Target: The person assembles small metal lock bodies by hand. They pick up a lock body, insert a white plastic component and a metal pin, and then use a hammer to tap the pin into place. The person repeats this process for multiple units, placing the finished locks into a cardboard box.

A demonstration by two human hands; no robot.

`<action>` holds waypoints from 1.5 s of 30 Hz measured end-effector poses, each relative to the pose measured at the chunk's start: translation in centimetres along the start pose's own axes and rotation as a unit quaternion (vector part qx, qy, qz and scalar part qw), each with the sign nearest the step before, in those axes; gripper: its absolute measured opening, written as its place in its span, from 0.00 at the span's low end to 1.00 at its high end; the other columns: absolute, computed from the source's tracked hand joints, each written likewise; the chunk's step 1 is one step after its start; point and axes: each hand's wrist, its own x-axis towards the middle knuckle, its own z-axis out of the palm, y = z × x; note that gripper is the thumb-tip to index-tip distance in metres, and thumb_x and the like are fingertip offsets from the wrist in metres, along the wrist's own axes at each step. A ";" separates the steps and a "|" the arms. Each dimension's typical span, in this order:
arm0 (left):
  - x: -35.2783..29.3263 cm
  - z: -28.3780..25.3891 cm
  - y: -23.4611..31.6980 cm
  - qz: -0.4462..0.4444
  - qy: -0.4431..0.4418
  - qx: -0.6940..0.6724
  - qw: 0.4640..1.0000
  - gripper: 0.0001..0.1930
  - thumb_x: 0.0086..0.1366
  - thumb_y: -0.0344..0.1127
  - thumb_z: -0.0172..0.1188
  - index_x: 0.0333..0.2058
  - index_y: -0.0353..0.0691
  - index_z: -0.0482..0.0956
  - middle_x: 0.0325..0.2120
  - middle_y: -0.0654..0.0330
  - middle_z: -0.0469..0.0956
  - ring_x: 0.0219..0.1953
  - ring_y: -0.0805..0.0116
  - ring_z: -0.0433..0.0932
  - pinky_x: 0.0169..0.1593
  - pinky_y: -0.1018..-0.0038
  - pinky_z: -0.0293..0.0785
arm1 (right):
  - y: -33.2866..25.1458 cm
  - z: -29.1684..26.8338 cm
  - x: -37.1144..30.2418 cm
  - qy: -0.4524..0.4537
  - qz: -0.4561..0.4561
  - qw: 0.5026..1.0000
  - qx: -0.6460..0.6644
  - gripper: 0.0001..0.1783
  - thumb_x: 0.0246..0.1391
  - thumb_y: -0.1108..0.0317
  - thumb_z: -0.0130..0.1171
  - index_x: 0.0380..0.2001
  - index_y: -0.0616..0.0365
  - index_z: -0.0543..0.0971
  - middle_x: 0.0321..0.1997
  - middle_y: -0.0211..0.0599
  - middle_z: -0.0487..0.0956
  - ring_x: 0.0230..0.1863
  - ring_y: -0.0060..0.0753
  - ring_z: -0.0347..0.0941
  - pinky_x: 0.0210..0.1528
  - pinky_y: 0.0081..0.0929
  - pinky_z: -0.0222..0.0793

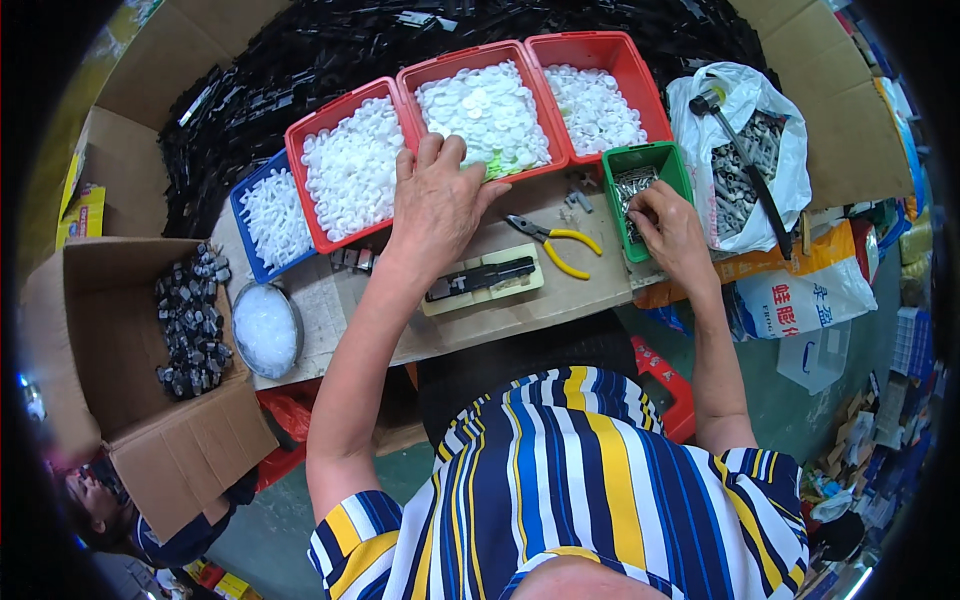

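Our striped shirt (570, 480) lowest; left hand (437, 205) fingers loosely spread in middle red tray (478, 105), right hand (672, 228) pinching in green bin (645, 190), contents unclear.

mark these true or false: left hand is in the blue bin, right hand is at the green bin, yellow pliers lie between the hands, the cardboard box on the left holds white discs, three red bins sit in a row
1. The left hand is in the blue bin. False: it reaches into the middle red bin, onto white round parts.
2. The right hand is at the green bin. True: its fingers rest at the small metal parts inside.
3. Yellow-handled pliers lie on the board between the hands. True.
4. The cardboard box on the left holds white discs. False: it holds dark parts.
5. Three red bins sit side by side. True.
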 end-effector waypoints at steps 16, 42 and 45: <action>-2.3 -0.3 -0.6 -0.029 0.158 -0.233 0.959 0.06 0.56 0.29 0.69 0.34 0.38 0.85 0.26 0.60 0.80 0.35 0.61 0.76 0.41 0.66 0.72 | -6.3 0.5 1.6 0.055 -0.032 0.981 0.185 0.08 0.57 0.78 0.61 0.40 0.63 0.81 0.38 0.32 0.81 0.37 0.22 0.76 0.39 0.20 0.70; -5.8 -0.7 6.0 -0.072 0.251 -0.320 0.911 0.08 0.57 0.21 0.67 0.37 0.34 0.85 0.32 0.55 0.83 0.36 0.59 0.79 0.41 0.69 0.75 | -11.9 4.1 0.5 0.027 -0.026 0.920 0.391 0.06 0.56 0.76 0.64 0.38 0.65 0.80 0.32 0.35 0.81 0.32 0.25 0.78 0.34 0.25 0.73; -6.5 -0.6 5.9 -0.075 0.246 -0.340 0.904 0.10 0.57 0.20 0.67 0.39 0.34 0.85 0.33 0.56 0.83 0.39 0.65 0.80 0.43 0.72 0.75 | -11.7 5.1 0.6 -0.033 0.069 0.817 0.572 0.08 0.58 0.75 0.64 0.41 0.65 0.79 0.34 0.31 0.81 0.35 0.18 0.76 0.37 0.21 0.74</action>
